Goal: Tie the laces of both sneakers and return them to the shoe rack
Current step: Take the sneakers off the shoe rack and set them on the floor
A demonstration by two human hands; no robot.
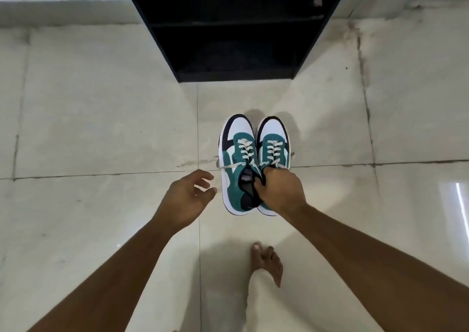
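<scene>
Two green, white and black sneakers sit side by side, toes pointing away from me: the left sneaker [236,159] and the right sneaker [274,143]. My right hand [279,189] grips both by their inner collars, fingers pinched inside the openings. A loose white lace end [228,166] trails left from the left sneaker. My left hand [187,194] hovers just left of the pair, fingers spread, holding nothing. The black shoe rack [236,26] stands straight ahead, its shelves dark.
Pale floor tiles [101,118] with stained grout lines spread all around. A bare foot [266,263] and a light trouser leg show below the sneakers. A low white wall ledge [63,9] runs behind the rack.
</scene>
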